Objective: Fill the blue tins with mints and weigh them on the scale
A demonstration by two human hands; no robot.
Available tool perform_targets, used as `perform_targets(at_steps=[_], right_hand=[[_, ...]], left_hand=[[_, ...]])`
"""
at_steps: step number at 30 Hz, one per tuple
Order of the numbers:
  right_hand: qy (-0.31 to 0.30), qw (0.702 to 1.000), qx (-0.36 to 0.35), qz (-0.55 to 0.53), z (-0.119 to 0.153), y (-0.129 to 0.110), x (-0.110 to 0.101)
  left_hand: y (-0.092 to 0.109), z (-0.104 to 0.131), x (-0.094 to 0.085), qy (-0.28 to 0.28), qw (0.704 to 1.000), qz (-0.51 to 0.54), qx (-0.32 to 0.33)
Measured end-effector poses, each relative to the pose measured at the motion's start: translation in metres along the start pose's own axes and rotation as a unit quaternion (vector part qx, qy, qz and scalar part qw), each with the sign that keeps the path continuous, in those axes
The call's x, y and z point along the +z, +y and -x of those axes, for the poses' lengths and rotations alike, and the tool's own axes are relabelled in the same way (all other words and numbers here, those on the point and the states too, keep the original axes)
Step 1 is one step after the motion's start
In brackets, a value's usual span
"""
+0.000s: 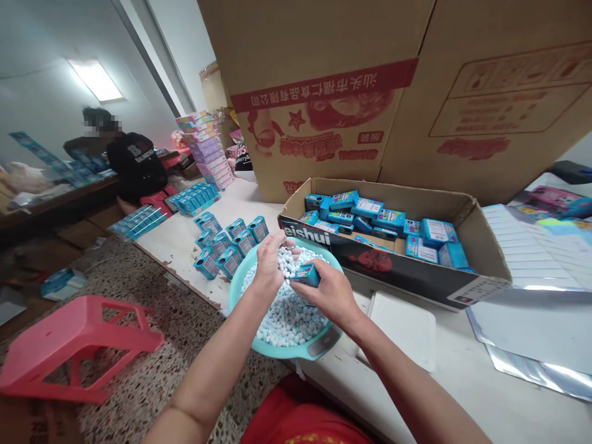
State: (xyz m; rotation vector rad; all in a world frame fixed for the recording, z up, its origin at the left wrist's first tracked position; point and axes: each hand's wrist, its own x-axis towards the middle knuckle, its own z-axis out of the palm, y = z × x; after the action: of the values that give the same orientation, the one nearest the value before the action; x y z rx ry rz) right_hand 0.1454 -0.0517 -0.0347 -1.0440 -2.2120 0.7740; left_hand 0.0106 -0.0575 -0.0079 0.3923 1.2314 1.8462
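Note:
A teal basin (pixel 235 295) stands on the table, filled with small white and pale-blue candies (pixel 287 324). Over it, my right hand (pixel 333 291) grips a small blue box (pixel 306 275), tilted with one end toward my left hand (pixel 268 264). That left hand is cupped around a heap of the candies, right against the box's end; some of its fingers are hidden behind the candies. Several similar blue boxes (pixel 230 261) stand upright on the table left of the basin. More of them (pixel 388 218) lie jumbled in a long, low carton (pixel 393 271) behind it.
Large cardboard boxes (pixel 333 129) rise behind the carton. A white lid (pixel 402 327) lies right of the basin, with silvery sheets (pixel 536 330) beyond. Stacked pastel packs (pixel 213 154) stand at the back left. A red stool (pixel 78 345) is on the floor; another person (pixel 134 160) sits farther off.

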Motion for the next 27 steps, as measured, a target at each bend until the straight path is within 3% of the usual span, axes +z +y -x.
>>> perform_targets(at_steps=[16,20,27], right_hand=[[0.033,0.997,-0.023,-0.060,0.002,0.011,0.002],[0.039,0.996,-0.019,-0.075,0.000,0.010,-0.001],[-0.002,0.997,-0.005,-0.072,0.002,0.006,0.000]], left_hand=[[-0.002,0.003,0.004,-0.050,0.998,-0.033,0.029],[-0.002,0.003,0.007,-0.040,0.997,-0.040,0.043],[-0.003,0.007,0.010,-0.065,0.995,-0.066,0.046]])
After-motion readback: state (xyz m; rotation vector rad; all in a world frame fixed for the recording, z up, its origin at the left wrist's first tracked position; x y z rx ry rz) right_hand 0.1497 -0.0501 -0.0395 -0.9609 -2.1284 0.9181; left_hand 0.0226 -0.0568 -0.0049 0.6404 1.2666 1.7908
